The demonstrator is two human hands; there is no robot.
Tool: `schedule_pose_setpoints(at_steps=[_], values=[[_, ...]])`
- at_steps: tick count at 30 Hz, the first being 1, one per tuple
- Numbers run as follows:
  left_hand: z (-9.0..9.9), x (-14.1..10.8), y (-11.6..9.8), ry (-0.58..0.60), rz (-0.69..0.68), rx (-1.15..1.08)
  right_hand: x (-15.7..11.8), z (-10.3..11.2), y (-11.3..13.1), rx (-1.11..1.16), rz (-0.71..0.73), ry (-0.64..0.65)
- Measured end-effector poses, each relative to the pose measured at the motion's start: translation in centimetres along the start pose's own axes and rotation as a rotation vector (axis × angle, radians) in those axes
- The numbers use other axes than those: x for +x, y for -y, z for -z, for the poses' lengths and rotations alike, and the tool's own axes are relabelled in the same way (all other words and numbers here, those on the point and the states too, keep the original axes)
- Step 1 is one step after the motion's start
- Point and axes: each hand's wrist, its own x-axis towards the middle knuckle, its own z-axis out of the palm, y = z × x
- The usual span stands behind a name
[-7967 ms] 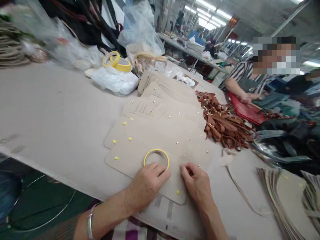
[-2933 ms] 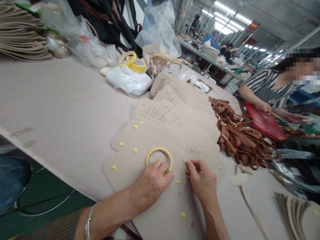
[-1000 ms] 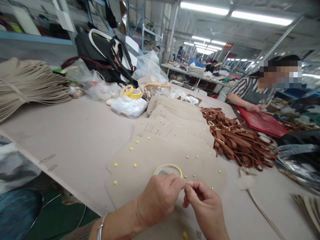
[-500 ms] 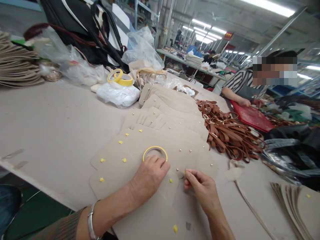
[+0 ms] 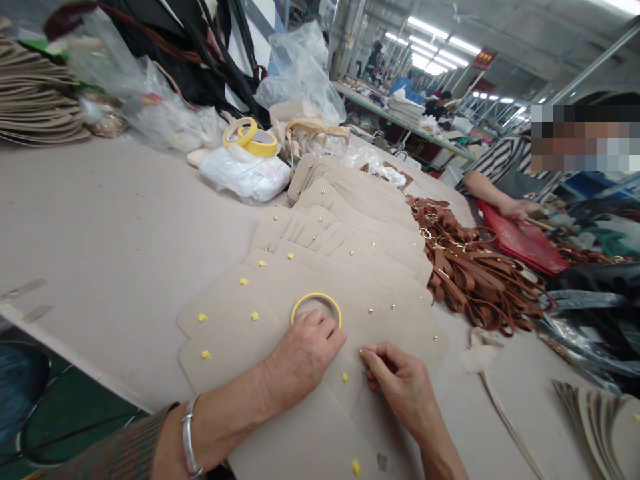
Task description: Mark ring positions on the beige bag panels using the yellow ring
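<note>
My left hand (image 5: 307,353) is closed on the near side of a yellow tape roll (image 5: 317,297), above the beige pieces. The fingers of my right hand (image 5: 395,377) are pinched together at a small metal stud on the piece; whether they hold a bit of tape cannot be made out. Beige panels (image 5: 320,427) lie overlapping under both hands. Yellow tape bits (image 5: 255,316) sit on their left part, and small metal studs (image 5: 393,307) show on the right.
Two tape rolls (image 5: 258,141) rest on a white plastic packet (image 5: 245,175). Brown straps (image 5: 465,273) lie to the right, beside a person handling a red item (image 5: 525,240). Beige stacks stand at the far left (image 5: 37,97) and lower right (image 5: 595,420).
The view has shifted, so most things sit farther right. My right fingertips have moved left onto a stud, and the yellow bit seen at them before no longer shows clearly.
</note>
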Motion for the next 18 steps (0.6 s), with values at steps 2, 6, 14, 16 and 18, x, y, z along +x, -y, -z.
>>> schedule_pose_setpoints(at_steps=[2,6,14,16,18], values=[[0.1,0.0,0.0,0.012,0.003,-0.017,-0.1,0.0,0.1,-0.057,0.036,0.01],[0.2,-0.2,0.1,0.017,0.008,-0.04,-0.2,-0.1,0.3,-0.196,0.154,-0.034],[0.1,-0.2,0.2,0.018,0.011,-0.047,0.0,-1.1,0.7,-0.363,0.307,-0.136],[0.1,-0.1,0.2,0.016,0.006,-0.048,0.0,-1.2,0.6,-0.325,0.24,-0.167],[0.1,-0.2,0.3,0.011,0.002,-0.049,-0.2,-1.1,0.4,-0.252,0.135,-0.206]])
